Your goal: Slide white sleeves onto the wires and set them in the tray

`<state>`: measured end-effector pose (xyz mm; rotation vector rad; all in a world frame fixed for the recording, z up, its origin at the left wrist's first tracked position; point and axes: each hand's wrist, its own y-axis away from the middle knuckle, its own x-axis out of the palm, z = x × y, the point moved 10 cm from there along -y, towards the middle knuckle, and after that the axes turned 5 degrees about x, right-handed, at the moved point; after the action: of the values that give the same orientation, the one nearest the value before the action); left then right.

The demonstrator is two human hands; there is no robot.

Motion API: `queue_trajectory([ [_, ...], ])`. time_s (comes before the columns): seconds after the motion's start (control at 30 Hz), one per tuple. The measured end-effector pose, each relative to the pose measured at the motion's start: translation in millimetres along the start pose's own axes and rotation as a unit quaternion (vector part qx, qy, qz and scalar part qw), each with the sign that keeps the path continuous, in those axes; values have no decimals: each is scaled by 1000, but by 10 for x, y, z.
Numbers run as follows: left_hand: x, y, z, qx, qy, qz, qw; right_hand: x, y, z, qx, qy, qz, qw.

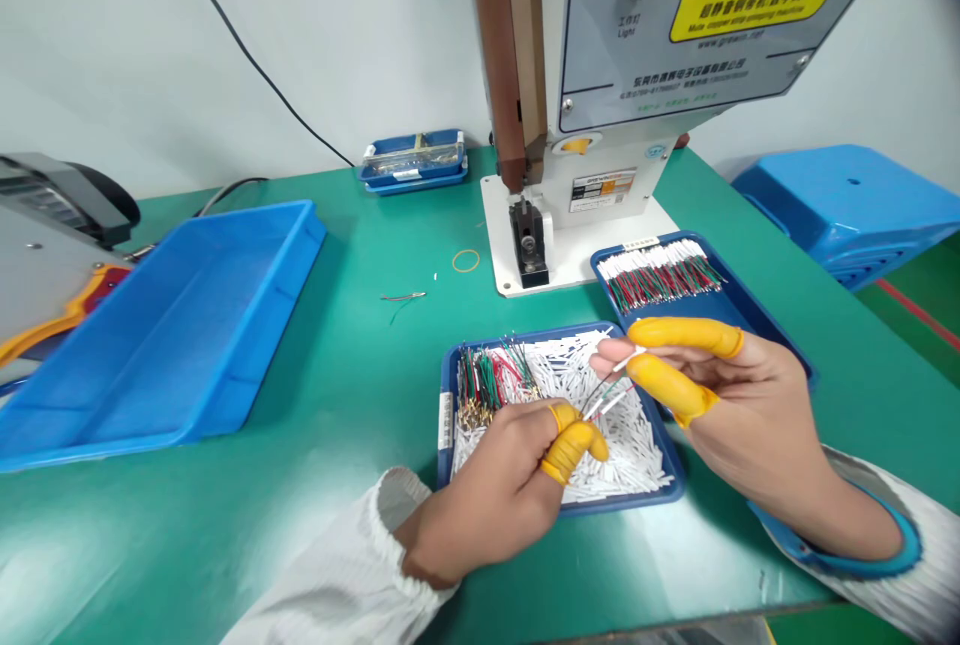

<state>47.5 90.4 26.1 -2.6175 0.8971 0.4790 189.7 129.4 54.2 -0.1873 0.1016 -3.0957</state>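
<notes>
Yellow finger cots cover the thumb and index finger of both hands. My left hand pinches a few thin wires, dark, red and green, with white sleeving near the grip. Close by on the right, my right hand pinches a small white sleeve near the wires' free ends; whether it is threaded on a wire I cannot tell. Under both hands lies a blue tray filled with loose white sleeves and a bundle of wires. Behind my right hand, another blue tray holds a row of sleeved wires.
A grey crimping machine stands at the back. An empty-looking large blue bin is at left, a small blue tray by the wall. A wire piece and a rubber band lie mid-table. A blue stool stands right.
</notes>
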Motion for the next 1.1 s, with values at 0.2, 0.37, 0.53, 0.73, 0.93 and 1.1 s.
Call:
queue_trajectory([
  [0.2, -1, -7, 3, 8, -8, 6, 1000, 6, 2, -6, 6, 2, 3, 1000],
  [0.37, -11, 0, -17, 17, -11, 1, 1000, 40, -18, -3, 7, -3, 16, 1000],
  [0.53, -8, -6, -26, 17, -3, 4, 1000, 95, -25, -20, 6, 2, 55, 998],
  [0.73, -42, 13, 22, -17, 14, -23, 999, 115, -45, -27, -3, 9, 75, 997],
  [0.93, -160, 173, 188, -54, -18, -94, 994, 231, -102, -98, 5, 87, 112, 990],
  [1.1, -122, 139, 168, -64, -4, -71, 995, 300, -56, -122, -16, 60, 151, 987],
])
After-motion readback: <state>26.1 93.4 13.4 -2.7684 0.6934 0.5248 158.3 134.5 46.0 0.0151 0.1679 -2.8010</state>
